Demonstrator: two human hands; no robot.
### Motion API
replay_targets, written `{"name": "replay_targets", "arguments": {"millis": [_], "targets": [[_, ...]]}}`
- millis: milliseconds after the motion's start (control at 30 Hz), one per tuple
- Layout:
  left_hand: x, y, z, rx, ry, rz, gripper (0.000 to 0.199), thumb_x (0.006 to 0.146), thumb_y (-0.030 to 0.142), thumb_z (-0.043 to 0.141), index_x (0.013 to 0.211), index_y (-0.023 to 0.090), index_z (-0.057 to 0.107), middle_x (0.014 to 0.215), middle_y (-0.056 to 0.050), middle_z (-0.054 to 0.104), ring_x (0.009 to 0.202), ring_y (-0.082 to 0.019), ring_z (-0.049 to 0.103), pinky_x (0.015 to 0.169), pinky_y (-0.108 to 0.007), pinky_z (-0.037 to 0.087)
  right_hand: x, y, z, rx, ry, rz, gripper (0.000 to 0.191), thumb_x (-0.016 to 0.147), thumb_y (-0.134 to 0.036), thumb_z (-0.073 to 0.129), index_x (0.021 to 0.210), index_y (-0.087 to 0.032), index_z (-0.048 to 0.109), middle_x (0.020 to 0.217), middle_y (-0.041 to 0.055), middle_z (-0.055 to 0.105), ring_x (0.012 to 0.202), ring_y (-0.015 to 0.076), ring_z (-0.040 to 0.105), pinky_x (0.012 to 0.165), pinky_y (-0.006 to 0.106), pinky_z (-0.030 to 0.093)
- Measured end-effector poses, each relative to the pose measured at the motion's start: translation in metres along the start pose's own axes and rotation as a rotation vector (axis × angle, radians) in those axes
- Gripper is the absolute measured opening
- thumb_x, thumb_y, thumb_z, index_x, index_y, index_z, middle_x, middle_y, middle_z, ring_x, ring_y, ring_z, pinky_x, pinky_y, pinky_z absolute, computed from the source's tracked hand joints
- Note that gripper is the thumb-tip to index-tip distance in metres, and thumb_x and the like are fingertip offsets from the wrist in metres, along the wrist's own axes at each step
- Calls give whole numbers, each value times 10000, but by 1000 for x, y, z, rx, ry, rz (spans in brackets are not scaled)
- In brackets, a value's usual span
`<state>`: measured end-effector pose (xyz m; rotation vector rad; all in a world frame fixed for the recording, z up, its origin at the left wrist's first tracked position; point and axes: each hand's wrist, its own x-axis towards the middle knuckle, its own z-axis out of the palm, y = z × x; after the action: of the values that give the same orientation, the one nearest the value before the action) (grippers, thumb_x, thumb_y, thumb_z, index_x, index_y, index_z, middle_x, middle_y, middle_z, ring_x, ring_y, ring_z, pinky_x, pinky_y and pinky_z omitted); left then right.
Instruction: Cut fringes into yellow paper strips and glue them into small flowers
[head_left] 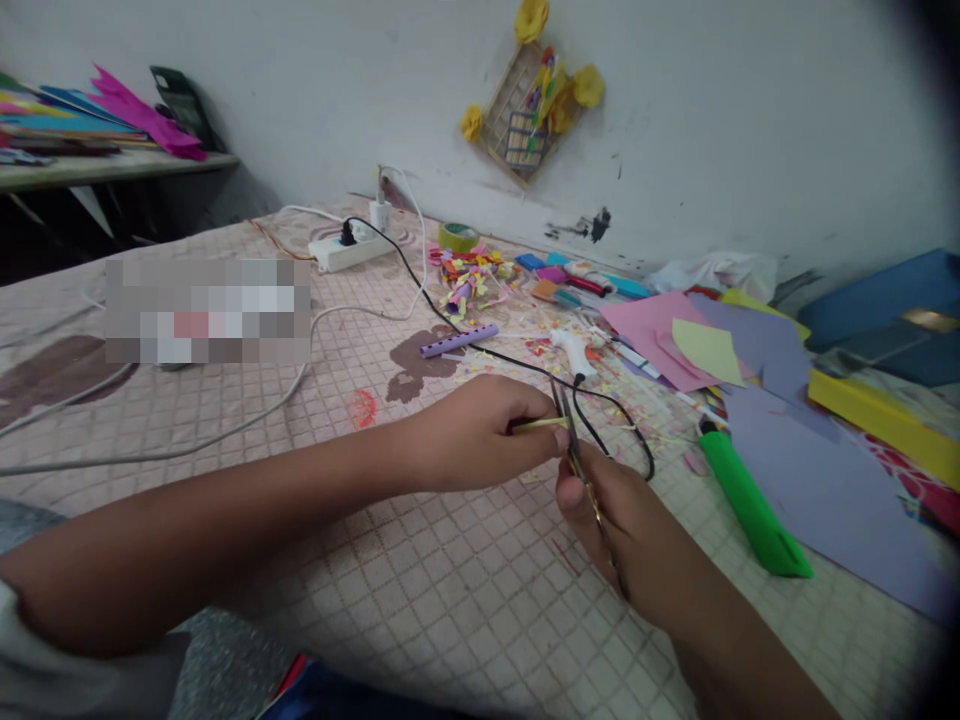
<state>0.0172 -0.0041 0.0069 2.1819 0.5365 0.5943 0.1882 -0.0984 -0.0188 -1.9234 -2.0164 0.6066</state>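
Near the middle of the head view, my left hand (491, 430) is closed on a thin pale yellow strip (541, 424) that points right. My right hand (619, 510) holds scissors (576, 455), its fingers wrapped round the handles. The blades point up and away from me, and the strip's end lies at them. Whether the blades touch the strip is too small to tell. Just beyond the scissors lies a white glue gun (574, 352) with a black cable. A purple paper tube with dark holes (459, 341) rests beyond my left hand.
Colourful paper scraps (472, 275) and green tape (458, 237) lie at the back. A power strip (349, 248) with cables stands back left. Purple sheets (810, 480) and a green tool (750, 505) lie right. A patterned cloth (420, 590) covers the table.
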Motion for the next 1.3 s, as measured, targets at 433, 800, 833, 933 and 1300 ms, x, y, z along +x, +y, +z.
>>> {"name": "replay_targets", "arguments": {"millis": [433, 800, 833, 933, 1300], "targets": [[0, 0, 0, 14, -14, -9, 250, 816, 241, 462, 635, 118, 582, 577, 29, 533, 565, -66, 481, 504, -174, 328, 1, 4, 1, -32, 40, -17, 324, 906, -498, 326, 856, -241, 516, 656, 25, 554, 577, 206, 544, 603, 329, 416], [0, -1, 0, -6, -29, -1, 242, 815, 225, 465, 645, 113, 597, 577, 27, 530, 564, -73, 478, 507, -186, 332, 3, 9, 3, 30, 83, -67, 270, 859, -503, 445, 812, -248, 521, 622, 21, 544, 533, 205, 524, 552, 319, 403], [0, -1, 0, -12, -29, -5, 243, 817, 227, 463, 655, 112, 602, 580, 25, 533, 571, -76, 485, 510, -187, 336, 3, 9, 3, 38, 82, -69, 269, 857, -504, 450, 805, -249, 519, 614, 18, 539, 526, 202, 519, 545, 316, 400], [-1, -2, 1, -27, -26, -16, 239, 819, 230, 468, 668, 107, 607, 585, 21, 530, 588, -81, 501, 516, -188, 338, 4, 10, 3, 60, 86, -72, 264, 843, -510, 476, 803, -252, 514, 610, 12, 534, 528, 199, 512, 531, 307, 391], [1, 1, -2, -89, -59, -34, 272, 837, 273, 474, 621, 121, 534, 550, 50, 422, 526, -57, 400, 491, -184, 300, 5, 1, -4, 273, 127, -110, 423, 865, -613, 322, 735, -225, 429, 635, -20, 455, 571, 142, 424, 501, 258, 334]]}}
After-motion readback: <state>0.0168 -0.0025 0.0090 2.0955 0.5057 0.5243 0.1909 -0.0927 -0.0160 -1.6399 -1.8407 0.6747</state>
